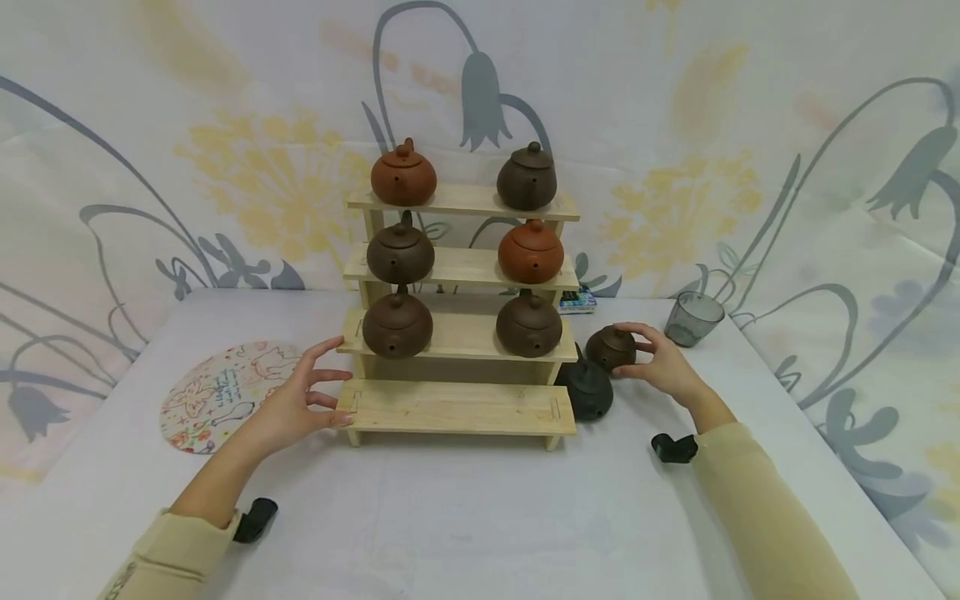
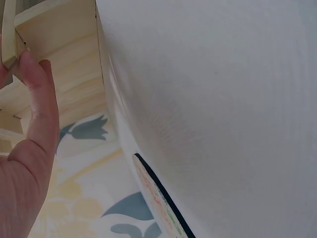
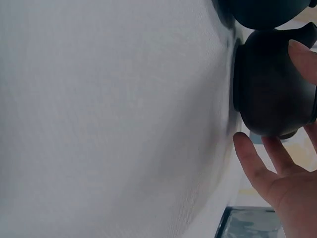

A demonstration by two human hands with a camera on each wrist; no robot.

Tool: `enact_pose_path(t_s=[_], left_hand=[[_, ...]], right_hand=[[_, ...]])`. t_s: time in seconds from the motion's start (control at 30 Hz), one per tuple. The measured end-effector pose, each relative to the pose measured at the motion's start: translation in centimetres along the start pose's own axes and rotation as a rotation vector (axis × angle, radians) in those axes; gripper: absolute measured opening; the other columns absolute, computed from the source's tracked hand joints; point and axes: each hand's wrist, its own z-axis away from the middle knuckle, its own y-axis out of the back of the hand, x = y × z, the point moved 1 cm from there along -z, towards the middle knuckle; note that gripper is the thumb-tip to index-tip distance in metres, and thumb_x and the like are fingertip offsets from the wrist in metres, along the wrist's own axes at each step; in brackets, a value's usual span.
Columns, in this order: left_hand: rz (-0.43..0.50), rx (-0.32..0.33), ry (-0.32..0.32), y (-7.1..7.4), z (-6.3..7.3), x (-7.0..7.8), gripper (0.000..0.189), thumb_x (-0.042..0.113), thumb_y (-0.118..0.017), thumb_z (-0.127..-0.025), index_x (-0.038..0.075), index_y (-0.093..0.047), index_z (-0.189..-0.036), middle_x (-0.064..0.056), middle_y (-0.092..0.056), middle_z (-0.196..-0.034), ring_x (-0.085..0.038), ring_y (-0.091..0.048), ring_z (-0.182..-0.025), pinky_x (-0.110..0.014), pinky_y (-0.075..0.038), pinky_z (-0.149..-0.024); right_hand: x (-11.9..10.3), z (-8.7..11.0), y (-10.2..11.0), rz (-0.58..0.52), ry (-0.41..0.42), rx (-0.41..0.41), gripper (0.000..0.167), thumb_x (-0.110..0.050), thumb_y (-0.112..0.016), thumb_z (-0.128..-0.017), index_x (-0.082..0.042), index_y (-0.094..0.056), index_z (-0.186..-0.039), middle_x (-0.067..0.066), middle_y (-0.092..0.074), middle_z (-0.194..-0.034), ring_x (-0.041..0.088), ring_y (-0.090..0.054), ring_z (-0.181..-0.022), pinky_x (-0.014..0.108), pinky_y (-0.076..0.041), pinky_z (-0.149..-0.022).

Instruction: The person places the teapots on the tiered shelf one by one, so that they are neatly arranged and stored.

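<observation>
A stepped wooden display stand [image 1: 453,408] rises in several tiers at the middle of the head view, teapots on its upper ones. At the left end of its lowest board my left hand [image 1: 292,402] grips the edge, index finger reaching up to the tier above. The left wrist view has that thumb [image 2: 39,82] against the board's corner. To the right of the stand, my right hand [image 1: 660,362] holds a small dark brown teapot [image 1: 609,347] on the table, thumb in front and fingers around its side. A black teapot [image 1: 588,393] sits beside it, close against the stand.
Reddish teapots [image 1: 403,177] and dark brown teapots [image 1: 397,327] stand in pairs on the upper tiers. A grey glass cup [image 1: 693,319] is at the back right, and a small printed box [image 1: 577,300] behind the stand. On the left lies a round patterned mat [image 1: 217,400].
</observation>
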Motion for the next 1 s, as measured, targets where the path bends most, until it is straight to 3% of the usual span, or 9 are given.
enact_pose_path(t_s=[0.23,0.67,1.0], left_hand=[[0.015,0.000,0.001,-0.1,-0.1,-0.1,0.100,-0.001,-0.075,-0.075,0.026,-0.012,-0.148,-0.028,-0.045,-0.130,-0.029,-0.060,-0.089,-0.032,-0.051,-0.067],[-0.033,0.023,0.013,-0.2,-0.2,0.0,0.099,0.002,-0.076,-0.076,0.027,-0.012,-0.148,-0.025,-0.048,-0.129,-0.028,-0.060,-0.088,-0.035,-0.048,-0.068],[-0.020,0.030,0.019,-0.1,0.1,-0.1,0.099,0.001,-0.076,-0.075,0.027,-0.013,-0.148,-0.025,-0.047,-0.130,-0.028,-0.060,-0.089,-0.036,-0.048,-0.068]], right_hand=[[0.4,-0.7,-0.2,0.007,-0.016,-0.037,0.079,-0.003,-0.076,-0.076,-0.005,-0.033,-0.141,0.022,-0.022,-0.147,0.053,-0.028,-0.124,0.059,-0.035,-0.091],[0.7,-1.4,-0.3,0.038,0.022,-0.033,0.072,0.000,-0.075,-0.075,-0.001,-0.037,-0.135,0.026,-0.027,-0.141,0.050,-0.029,-0.122,0.060,-0.030,-0.094],[1.1,-1.6,-0.1,0.090,0.010,0.019,0.072,-0.013,-0.082,-0.071,-0.006,-0.046,-0.132,0.022,-0.034,-0.140,0.048,-0.040,-0.116,0.055,-0.038,-0.086]])
